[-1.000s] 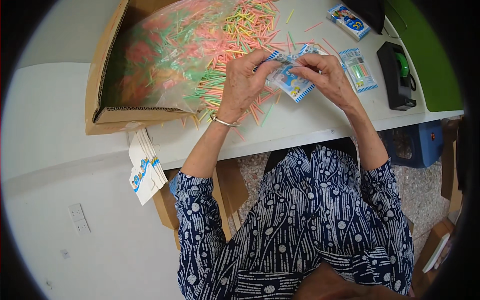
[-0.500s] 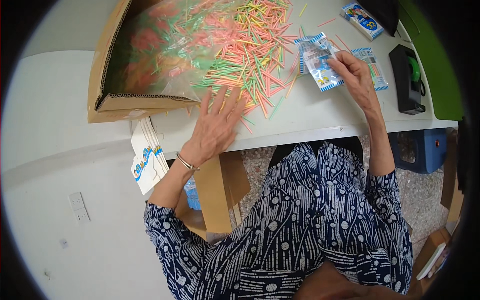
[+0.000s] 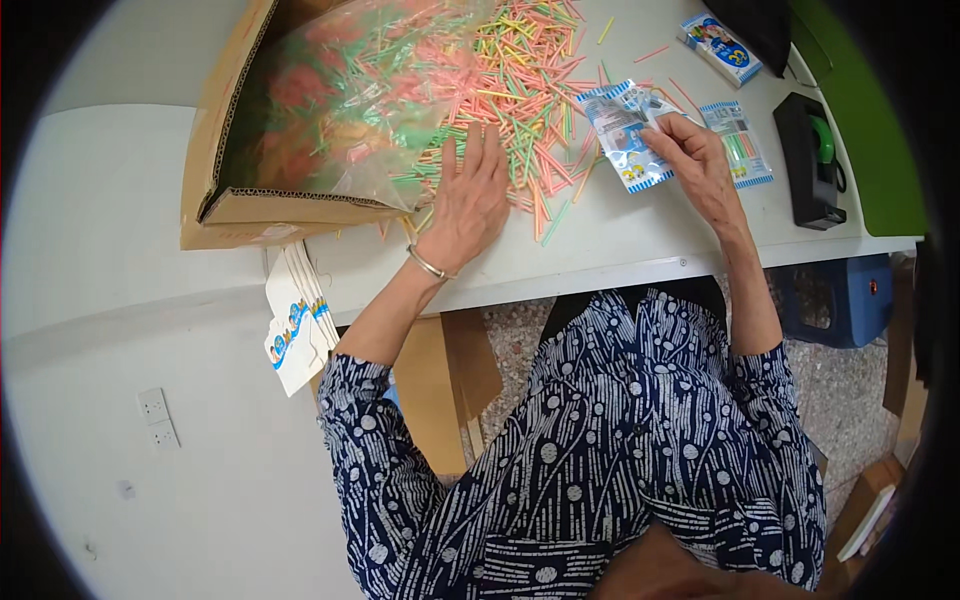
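Thin pink, green and yellow sticks (image 3: 530, 75) lie in a loose heap, spilling from a clear plastic bag (image 3: 350, 110) in a tilted cardboard box (image 3: 300, 205). My left hand (image 3: 465, 205) reaches over the heap's near edge, palm down and fingers stretched out onto the sticks; anything under the palm is hidden. To the right, my right hand (image 3: 700, 170) pinches a blue-and-white plastic packet (image 3: 625, 125) between thumb and fingers. Another see-through packet (image 3: 740, 145) with coloured sticks inside lies flat beside that hand.
A small blue-and-white carton (image 3: 720, 48) lies at the back right. A black tape dispenser (image 3: 808, 160) with a green roll stands by the green surface (image 3: 880, 130). Folded white printed cartons (image 3: 295, 325) hang at the table's left front edge. Below is a blue stool (image 3: 840, 300).
My left hand has moved right and farther onto the stick heap, its fingers drawing closer together. The right hand and its packet have shifted slightly left and nearer me.
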Tool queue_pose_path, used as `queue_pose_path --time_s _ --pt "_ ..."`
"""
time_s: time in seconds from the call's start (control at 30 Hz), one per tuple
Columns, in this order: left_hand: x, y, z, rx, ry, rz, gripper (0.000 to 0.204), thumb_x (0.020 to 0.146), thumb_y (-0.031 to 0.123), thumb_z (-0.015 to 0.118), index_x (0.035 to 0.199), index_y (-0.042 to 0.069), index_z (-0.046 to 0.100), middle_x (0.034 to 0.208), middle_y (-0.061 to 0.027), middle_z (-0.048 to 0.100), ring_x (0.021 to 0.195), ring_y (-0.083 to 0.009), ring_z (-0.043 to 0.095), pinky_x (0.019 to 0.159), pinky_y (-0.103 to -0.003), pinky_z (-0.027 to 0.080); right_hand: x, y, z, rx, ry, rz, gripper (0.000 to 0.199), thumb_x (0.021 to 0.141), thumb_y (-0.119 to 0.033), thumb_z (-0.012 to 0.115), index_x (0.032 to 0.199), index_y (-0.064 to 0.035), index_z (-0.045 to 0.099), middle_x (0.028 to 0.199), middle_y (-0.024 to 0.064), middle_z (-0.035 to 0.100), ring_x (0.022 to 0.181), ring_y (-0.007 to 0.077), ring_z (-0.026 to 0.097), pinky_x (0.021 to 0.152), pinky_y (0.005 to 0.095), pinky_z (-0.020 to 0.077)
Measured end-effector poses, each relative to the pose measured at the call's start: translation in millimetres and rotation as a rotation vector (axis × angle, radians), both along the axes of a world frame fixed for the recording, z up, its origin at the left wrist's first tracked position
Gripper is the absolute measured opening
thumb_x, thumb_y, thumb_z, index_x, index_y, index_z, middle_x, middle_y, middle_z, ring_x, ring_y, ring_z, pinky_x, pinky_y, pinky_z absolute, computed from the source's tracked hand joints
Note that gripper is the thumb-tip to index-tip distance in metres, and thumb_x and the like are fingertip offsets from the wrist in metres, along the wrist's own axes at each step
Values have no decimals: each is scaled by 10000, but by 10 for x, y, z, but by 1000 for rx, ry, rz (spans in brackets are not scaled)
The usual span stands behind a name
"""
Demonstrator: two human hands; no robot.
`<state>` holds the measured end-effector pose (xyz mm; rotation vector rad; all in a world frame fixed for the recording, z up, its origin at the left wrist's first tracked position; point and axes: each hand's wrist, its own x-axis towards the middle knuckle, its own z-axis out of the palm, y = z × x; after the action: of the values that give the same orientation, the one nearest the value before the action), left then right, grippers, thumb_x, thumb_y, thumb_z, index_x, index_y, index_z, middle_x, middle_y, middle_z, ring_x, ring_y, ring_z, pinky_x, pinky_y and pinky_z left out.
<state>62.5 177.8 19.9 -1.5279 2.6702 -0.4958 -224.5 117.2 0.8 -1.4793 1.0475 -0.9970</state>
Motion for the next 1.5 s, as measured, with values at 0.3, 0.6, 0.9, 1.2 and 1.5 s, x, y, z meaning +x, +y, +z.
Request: queue_pose_path --time_s 0.3,0.6,0.9,1.2,1.5 --pt "-213 -339 -137 -105 -166 52 349 831 105 485 1112 -92 548 1266 -270 453 1275 -402 345 1038 -540 265 75 -33 -104 -31 -35 -11 233 892 -231 618 783 -29 578 633 -60 441 588 36 359 523 228 274" --pt "-395 -579 -45 -30 -122 101 342 828 185 520 1034 -79 593 1173 -256 510 1227 -423 363 1014 -585 240 107 -60 -165 -7 -66 -18 194 916 -198 604 823 -29 595 677 -73 463 626 13 375 543 200 285" --pt "-326 -755 -147 -75 -51 119 228 749 135 583 931 3 618 1039 -172 542 1100 -330 433 900 -486 308 70 -122 -184 3 -120 -29 189 919 -198 601 817 -39 583 682 -79 454 628 5 371 550 194 289" --pt "-378 -753 367 482 1451 310 229 914 127 482 1058 -43 534 1050 -143 603 1006 -315 554 846 -452 432 577 -159 44 273 -748 -75 147 940 -212 568 943 -74 621 923 -2 651 825 38 558 733 203 408" --pt "-745 -748 63 643 2455 207 207 930 88 516 1043 -84 537 1011 -160 616 958 -222 602 866 -344 504 1392 -392 -155 600 -1412 -197 217 954 -161 526 1108 -12 559 992 85 646 960 185 584 918 336 451"
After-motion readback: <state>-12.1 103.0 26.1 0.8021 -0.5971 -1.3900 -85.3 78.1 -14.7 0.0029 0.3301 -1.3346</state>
